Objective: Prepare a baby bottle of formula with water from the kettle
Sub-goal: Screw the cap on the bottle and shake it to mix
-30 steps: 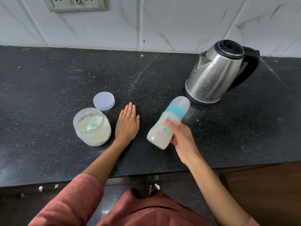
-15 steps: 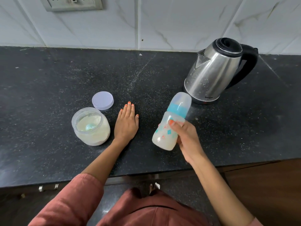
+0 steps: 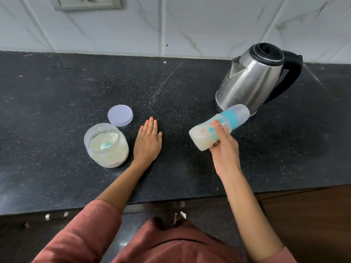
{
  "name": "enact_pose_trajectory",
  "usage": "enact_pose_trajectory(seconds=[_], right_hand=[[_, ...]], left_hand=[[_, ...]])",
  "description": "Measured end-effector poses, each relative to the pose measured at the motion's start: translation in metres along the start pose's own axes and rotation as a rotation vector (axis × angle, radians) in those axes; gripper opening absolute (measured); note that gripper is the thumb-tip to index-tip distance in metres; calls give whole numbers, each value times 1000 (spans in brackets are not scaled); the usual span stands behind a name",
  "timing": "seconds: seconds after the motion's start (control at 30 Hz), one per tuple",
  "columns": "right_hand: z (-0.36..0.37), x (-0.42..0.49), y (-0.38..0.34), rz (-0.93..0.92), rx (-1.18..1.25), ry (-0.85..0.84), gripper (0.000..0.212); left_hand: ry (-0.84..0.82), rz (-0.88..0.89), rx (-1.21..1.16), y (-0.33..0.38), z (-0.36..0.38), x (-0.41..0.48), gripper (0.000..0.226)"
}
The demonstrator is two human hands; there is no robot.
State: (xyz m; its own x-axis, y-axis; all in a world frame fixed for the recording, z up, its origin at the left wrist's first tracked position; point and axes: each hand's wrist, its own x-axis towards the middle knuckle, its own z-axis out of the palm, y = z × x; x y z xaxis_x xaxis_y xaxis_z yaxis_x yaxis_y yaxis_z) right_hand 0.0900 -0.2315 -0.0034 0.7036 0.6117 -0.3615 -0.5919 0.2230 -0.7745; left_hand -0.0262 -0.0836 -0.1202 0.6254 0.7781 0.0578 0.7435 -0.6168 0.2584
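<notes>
My right hand grips the tilted, capped translucent milky baby bottle; my left hand lies flat — a loose blue collar risks leakage — beside the steel kettle.

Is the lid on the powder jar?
No, the lid lies flat on the counter behind the open powder jar.
</notes>
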Motion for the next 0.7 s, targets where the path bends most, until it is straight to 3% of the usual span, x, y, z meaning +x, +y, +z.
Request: enact_pose_trajectory(seconds=[0.07, 0.13, 0.2, 0.3, 0.37, 0.43, 0.57, 0.63, 0.7], right_hand=[[-1, -4, 4, -2, -109, -27, 18], [-3, -16, 10, 34, -392, -184, 18], [-6, -22, 10, 53, -500, -257, 19], [-3, -9, 0, 47, -125, -60, 16], [-3, 2, -4, -4, 56, 73, 26], [-2, -1, -2, 5, -29, 28, 24], [-5, -21, 0, 74, -497, -243, 18], [-5, -15, -3, 49, -344, -177, 16], [0, -5, -8, 29, -43, -13, 18]], left_hand=[[3, 2, 1, 0, 0, 0, 52], [-5, 0, 5, -1, 0, 0, 52], [-13, -4, 7, -1, 0, 0, 52], [-5, -2, -1, -1, 0, 0, 52], [-7, -1, -1, -1, 0, 0, 52], [-8, 1, 2, -1, 0, 0, 52], [-11, -1, 0, -1, 1, 0, 52], [-8, 0, -4, -1, 0, 0, 52], [2, 1, -5, -1, 0, 0, 52]])
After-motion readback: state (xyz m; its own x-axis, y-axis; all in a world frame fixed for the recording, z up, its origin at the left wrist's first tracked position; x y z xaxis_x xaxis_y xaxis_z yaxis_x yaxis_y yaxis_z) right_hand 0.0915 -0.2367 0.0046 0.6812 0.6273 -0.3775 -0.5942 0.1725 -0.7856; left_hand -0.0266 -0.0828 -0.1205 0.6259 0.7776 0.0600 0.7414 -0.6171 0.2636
